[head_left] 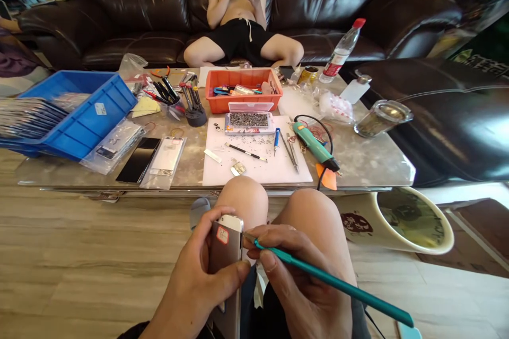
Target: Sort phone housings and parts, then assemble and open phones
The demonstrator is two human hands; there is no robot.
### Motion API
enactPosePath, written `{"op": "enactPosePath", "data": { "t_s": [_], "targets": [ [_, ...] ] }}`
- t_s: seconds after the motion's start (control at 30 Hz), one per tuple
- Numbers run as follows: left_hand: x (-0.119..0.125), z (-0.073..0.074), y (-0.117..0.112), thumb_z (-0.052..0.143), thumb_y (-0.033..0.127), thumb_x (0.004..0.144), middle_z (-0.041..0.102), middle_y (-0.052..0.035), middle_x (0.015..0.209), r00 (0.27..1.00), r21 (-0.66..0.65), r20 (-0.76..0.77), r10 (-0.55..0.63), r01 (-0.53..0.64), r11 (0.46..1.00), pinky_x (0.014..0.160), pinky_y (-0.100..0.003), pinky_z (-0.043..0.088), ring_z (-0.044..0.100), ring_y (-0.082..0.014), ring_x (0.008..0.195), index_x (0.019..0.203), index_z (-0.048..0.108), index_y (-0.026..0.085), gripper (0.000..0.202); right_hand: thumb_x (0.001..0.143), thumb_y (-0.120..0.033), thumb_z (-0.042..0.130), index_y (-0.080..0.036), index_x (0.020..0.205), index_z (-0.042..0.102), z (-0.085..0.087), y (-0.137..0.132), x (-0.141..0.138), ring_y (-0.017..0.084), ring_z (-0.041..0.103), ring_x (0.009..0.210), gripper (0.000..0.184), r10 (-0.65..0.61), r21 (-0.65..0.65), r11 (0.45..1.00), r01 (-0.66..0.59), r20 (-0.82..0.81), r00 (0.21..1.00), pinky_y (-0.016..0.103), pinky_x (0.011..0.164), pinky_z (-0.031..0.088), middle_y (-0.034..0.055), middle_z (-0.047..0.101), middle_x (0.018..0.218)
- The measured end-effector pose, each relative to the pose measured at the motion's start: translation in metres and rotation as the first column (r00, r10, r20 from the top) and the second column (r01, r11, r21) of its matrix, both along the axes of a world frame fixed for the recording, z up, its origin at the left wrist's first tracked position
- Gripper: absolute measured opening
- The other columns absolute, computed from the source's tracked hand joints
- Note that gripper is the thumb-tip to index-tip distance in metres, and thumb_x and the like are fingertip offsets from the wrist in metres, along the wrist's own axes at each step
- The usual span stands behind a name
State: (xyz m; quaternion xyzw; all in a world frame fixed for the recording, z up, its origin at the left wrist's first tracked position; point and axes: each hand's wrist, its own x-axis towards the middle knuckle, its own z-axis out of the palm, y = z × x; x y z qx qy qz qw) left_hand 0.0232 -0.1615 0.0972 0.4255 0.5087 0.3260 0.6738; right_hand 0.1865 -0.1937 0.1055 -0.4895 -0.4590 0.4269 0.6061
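My left hand (194, 280) is wrapped round a silver smartphone (226, 246) with a small red-edged sticker on its back, held upright over my lap. My right hand (294, 270) pinches a long teal-handled tool (338, 286). Its tip touches the phone's right edge near the top. Both hands are closed on what they hold, just in front of my bare knees (278, 206).
A low table (374, 161) carries a white work mat (262, 167) with small tools, a tray of screws (249, 120), an orange bin (242, 90), a blue bin (83, 111), bagged phone parts (153, 156) and a teal electric screwdriver (316, 145). Opposite, someone sits on a dark sofa (159, 5). A large cup-shaped bin (401, 222) stands on the floor.
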Motion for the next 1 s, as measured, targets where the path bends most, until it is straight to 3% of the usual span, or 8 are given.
{"op": "enactPosePath", "data": {
  "t_s": [0.2,0.4,0.53,0.7,0.8,0.93,1.0],
  "targets": [
    [0.003,0.001,0.001,0.085,0.048,0.072,0.070,-0.0050,0.124,0.985,0.048,-0.172,0.009,-0.001,0.999,0.101,-0.039,0.053,0.065,-0.0302,0.120,0.137,0.056,0.030,0.074,0.099,-0.018,0.066,-0.030,0.106,0.073,-0.002,-0.001,0.005,0.011,0.074,0.090,0.016,0.011,0.001,1.000,-0.011,0.114,0.993,0.017,0.081,0.059,-0.0029,0.077,0.101],
    [0.020,0.000,-0.003,0.078,0.046,0.070,0.067,-0.0073,0.130,0.880,0.194,-0.454,0.139,-0.054,0.980,0.108,-0.052,0.047,0.063,-0.0342,0.124,0.124,0.064,0.028,0.058,0.097,-0.022,0.066,-0.030,0.099,0.073,-0.002,-0.006,-0.002,0.008,0.074,0.079,0.012,-0.144,-0.023,0.987,0.161,0.337,0.930,0.009,0.073,0.056,-0.0055,0.077,0.090],
    [0.030,-0.004,-0.003,0.070,0.043,0.070,0.067,-0.0072,0.128,0.839,0.205,-0.522,0.155,-0.053,0.977,0.108,-0.056,0.046,0.064,-0.0344,0.121,0.122,0.065,0.029,0.054,0.094,-0.019,0.070,-0.030,0.095,0.077,-0.005,-0.002,0.000,0.010,0.075,0.079,0.014,-0.177,-0.022,0.980,0.196,0.340,0.924,0.011,0.076,0.058,-0.0049,0.078,0.088],
    [0.030,0.002,0.006,0.070,0.046,0.064,0.068,-0.0090,0.126,0.832,0.132,-0.538,0.135,-0.075,0.988,0.105,-0.058,0.046,0.063,-0.0364,0.120,0.120,0.064,0.027,0.060,0.098,-0.023,0.070,-0.030,0.103,0.080,-0.021,0.004,0.009,0.014,0.075,0.087,0.013,-0.035,-0.089,0.995,0.040,0.050,0.998,0.019,0.079,0.060,0.0004,0.079,0.094],
    [0.031,0.009,0.009,0.070,0.047,0.060,0.069,-0.0093,0.123,0.830,0.093,-0.543,0.124,-0.087,0.992,0.105,-0.058,0.047,0.064,-0.0369,0.119,0.117,0.064,0.026,0.061,0.096,-0.030,0.075,-0.028,0.101,0.081,-0.033,0.006,0.012,0.016,0.074,0.088,0.009,0.025,-0.141,0.989,-0.052,-0.187,0.982,0.022,0.081,0.060,0.0022,0.079,0.094],
    [0.031,0.013,0.009,0.064,0.039,0.057,0.069,-0.0089,0.124,0.849,0.106,-0.514,0.124,-0.081,0.991,0.107,-0.057,0.046,0.063,-0.0352,0.120,0.114,0.064,0.025,0.059,0.089,-0.036,0.084,-0.026,0.099,0.082,-0.044,0.007,0.008,0.016,0.075,0.089,0.014,-0.012,-0.268,0.948,-0.175,-0.577,0.816,0.024,0.085,0.060,0.0024,0.080,0.096],
    [0.030,0.013,0.009,0.064,0.038,0.057,0.069,-0.0090,0.124,0.851,0.104,-0.512,0.121,-0.079,0.991,0.107,-0.057,0.045,0.063,-0.0348,0.120,0.116,0.063,0.025,0.060,0.086,-0.036,0.086,-0.024,0.097,0.082,-0.046,0.007,0.005,0.014,0.075,0.085,0.017,-0.054,-0.300,0.931,-0.207,-0.676,0.735,0.022,0.080,0.061,0.0022,0.080,0.094]
  ]
}}
